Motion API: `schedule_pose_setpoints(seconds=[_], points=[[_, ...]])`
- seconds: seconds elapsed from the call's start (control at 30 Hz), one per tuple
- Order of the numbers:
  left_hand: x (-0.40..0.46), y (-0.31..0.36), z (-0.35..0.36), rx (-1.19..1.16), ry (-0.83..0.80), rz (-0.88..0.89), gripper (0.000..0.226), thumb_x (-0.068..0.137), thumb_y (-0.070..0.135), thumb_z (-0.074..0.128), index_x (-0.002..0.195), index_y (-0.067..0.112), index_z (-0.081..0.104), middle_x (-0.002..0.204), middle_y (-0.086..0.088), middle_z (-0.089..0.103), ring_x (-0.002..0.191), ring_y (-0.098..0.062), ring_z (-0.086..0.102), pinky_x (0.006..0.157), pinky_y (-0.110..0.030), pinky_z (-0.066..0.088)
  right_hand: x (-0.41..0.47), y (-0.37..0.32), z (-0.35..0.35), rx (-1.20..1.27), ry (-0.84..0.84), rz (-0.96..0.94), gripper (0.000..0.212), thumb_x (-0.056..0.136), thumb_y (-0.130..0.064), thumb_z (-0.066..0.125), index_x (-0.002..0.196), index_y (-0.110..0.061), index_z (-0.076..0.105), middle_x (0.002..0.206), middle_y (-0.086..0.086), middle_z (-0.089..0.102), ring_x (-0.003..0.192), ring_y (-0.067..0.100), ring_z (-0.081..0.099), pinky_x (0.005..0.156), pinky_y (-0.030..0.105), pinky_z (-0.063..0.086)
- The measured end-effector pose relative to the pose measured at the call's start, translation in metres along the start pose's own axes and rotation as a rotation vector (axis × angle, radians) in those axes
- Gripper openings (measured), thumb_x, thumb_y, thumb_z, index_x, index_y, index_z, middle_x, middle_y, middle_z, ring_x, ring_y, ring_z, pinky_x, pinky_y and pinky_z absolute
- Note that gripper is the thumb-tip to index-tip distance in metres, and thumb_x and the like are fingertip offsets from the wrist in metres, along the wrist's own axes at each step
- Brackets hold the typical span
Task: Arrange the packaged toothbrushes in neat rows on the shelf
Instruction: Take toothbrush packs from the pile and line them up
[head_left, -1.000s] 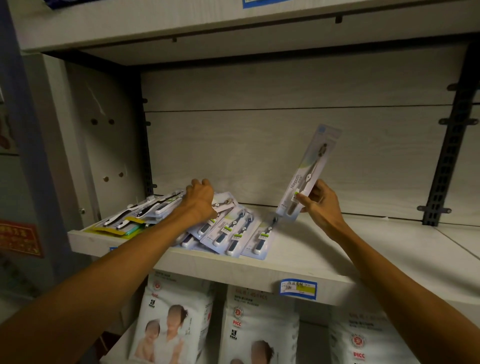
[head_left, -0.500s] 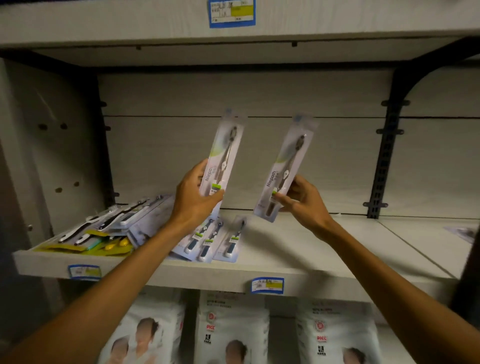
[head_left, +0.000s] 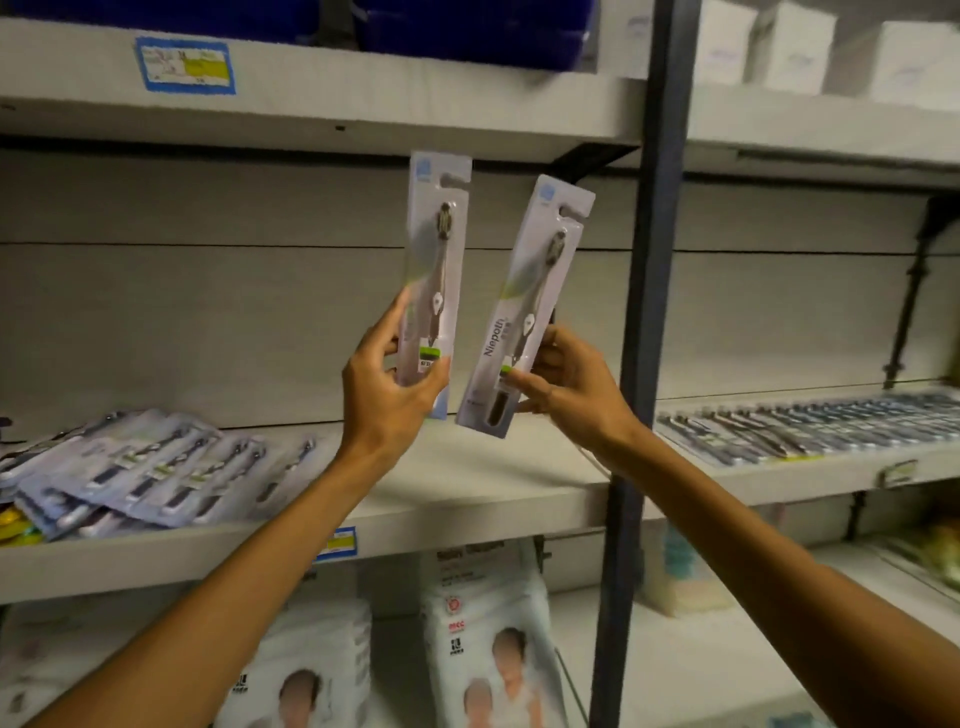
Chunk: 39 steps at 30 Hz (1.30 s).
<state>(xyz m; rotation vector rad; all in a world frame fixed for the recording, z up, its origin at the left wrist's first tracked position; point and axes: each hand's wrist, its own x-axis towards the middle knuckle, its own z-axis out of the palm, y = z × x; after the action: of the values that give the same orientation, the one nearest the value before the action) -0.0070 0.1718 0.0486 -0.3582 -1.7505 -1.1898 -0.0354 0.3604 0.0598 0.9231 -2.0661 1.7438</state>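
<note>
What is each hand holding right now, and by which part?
Each grips one pale carded toothbrush pack by its lower end: left hand the left pack, right hand the right pack.

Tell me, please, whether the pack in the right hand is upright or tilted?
Tilted: the pack leans with its top to the right, its lower end pinched by the right hand.

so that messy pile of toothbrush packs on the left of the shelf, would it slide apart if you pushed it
Probably. The pile of packs lies fanned and overlapping on the shelf, and the glossy wrappers look slick, so packs would likely slip over one another. They seem light and fairly stiff: each hand holds one upright by its lower end.
</note>
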Motion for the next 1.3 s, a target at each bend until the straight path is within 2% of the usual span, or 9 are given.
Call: schedule_pose_setpoints(seconds=[0.17, 0.3, 0.47, 0.67, 0.73, 0.87, 1.03, 1.2, 1.3], points=[[-0.021, 0.059, 0.074, -0.042, 0.013, 0.077, 0.073, 0.083, 0.016, 0.07, 0.145, 0.026, 0.033, 0.139, -0.002, 0.049, 0.122, -0.017, 0.052, 0.088, -0.03, 0.055, -0.041, -0.018, -0.082, 0.016, -0.029, -0.026, 0.04, 0.086, -0.009, 0.065, 0.123, -0.014, 0.05, 0.111, 0.003, 0.067, 0.096, 0.016, 0.069, 0.071, 0.034, 0.06], [-0.043, 0.099, 0.142, -0.084, 0.051, 0.112, 0.073, 0.083, 0.015, 0.069, 0.146, 0.023, 0.032, 0.142, -0.003, 0.047, 0.123, -0.018, 0.052, 0.088, -0.029, 0.055, -0.07, -0.025, -0.153, 0.017, -0.057, -0.043, 0.036, 0.087, -0.011, 0.065, 0.119, -0.018, 0.051, 0.104, -0.002, 0.069, 0.091, 0.013, 0.07, 0.066, 0.027, 0.058], [-0.076, 0.127, 0.221, -0.169, 0.033, 0.027, 0.073, 0.084, 0.012, 0.069, 0.145, 0.025, 0.033, 0.144, 0.002, 0.045, 0.121, -0.012, 0.053, 0.085, -0.023, 0.055, -0.089, -0.017, -0.239, 0.008, -0.027, 0.02, 0.036, 0.086, -0.011, 0.065, 0.119, -0.015, 0.053, 0.105, 0.002, 0.069, 0.09, 0.016, 0.071, 0.067, 0.032, 0.059], [-0.087, 0.112, 0.281, -0.115, -0.02, -0.026, 0.075, 0.082, 0.008, 0.07, 0.143, 0.032, 0.034, 0.141, 0.003, 0.046, 0.123, -0.019, 0.052, 0.089, -0.032, 0.054, -0.087, 0.019, -0.304, -0.055, -0.015, 0.169, 0.04, 0.087, -0.011, 0.065, 0.125, -0.011, 0.053, 0.11, 0.007, 0.064, 0.092, 0.021, 0.068, 0.069, 0.037, 0.061], [-0.087, 0.099, 0.297, -0.106, -0.037, -0.054, 0.075, 0.082, 0.007, 0.07, 0.144, 0.028, 0.035, 0.14, 0.006, 0.046, 0.122, -0.013, 0.05, 0.089, -0.026, 0.054, -0.081, 0.034, -0.314, -0.069, -0.013, 0.213, 0.04, 0.087, -0.01, 0.065, 0.125, -0.008, 0.052, 0.11, 0.006, 0.063, 0.093, 0.021, 0.067, 0.068, 0.036, 0.061], [-0.086, 0.067, 0.325, -0.09, -0.052, -0.116, 0.074, 0.083, 0.006, 0.068, 0.146, 0.023, 0.033, 0.133, 0.01, 0.042, 0.115, -0.006, 0.049, 0.075, -0.003, 0.047, -0.059, 0.066, -0.321, -0.073, -0.035, 0.314, 0.037, 0.087, -0.007, 0.065, 0.121, -0.007, 0.05, 0.108, 0.01, 0.06, 0.091, 0.021, 0.066, 0.062, 0.031, 0.06], [-0.061, 0.021, 0.353, -0.077, -0.005, -0.142, 0.074, 0.083, 0.003, 0.067, 0.146, 0.02, 0.032, 0.137, 0.003, 0.041, 0.116, -0.009, 0.048, 0.074, 0.0, 0.044, -0.013, 0.108, -0.313, -0.11, -0.127, 0.404, 0.037, 0.086, -0.003, 0.065, 0.117, -0.009, 0.044, 0.103, 0.009, 0.06, 0.089, 0.021, 0.065, 0.064, 0.035, 0.061], [-0.044, -0.021, 0.367, -0.075, 0.078, -0.191, 0.076, 0.081, -0.001, 0.068, 0.146, 0.018, 0.033, 0.141, -0.006, 0.043, 0.123, -0.016, 0.047, 0.077, -0.003, 0.046, 0.041, 0.146, -0.3, -0.173, -0.265, 0.51, 0.015, 0.087, -0.002, 0.064, 0.094, -0.01, 0.053, 0.092, 0.01, 0.064, 0.081, 0.022, 0.067, 0.071, 0.038, 0.06], [-0.044, -0.036, 0.369, -0.076, 0.13, -0.268, 0.074, 0.082, 0.0, 0.067, 0.146, 0.018, 0.033, 0.14, -0.005, 0.046, 0.122, -0.016, 0.049, 0.076, -0.004, 0.048, 0.065, 0.17, -0.288, -0.262, -0.34, 0.592, 0.028, 0.085, -0.004, 0.067, 0.11, 0.0, 0.055, 0.103, 0.018, 0.067, 0.092, 0.03, 0.069, 0.081, 0.041, 0.058]])
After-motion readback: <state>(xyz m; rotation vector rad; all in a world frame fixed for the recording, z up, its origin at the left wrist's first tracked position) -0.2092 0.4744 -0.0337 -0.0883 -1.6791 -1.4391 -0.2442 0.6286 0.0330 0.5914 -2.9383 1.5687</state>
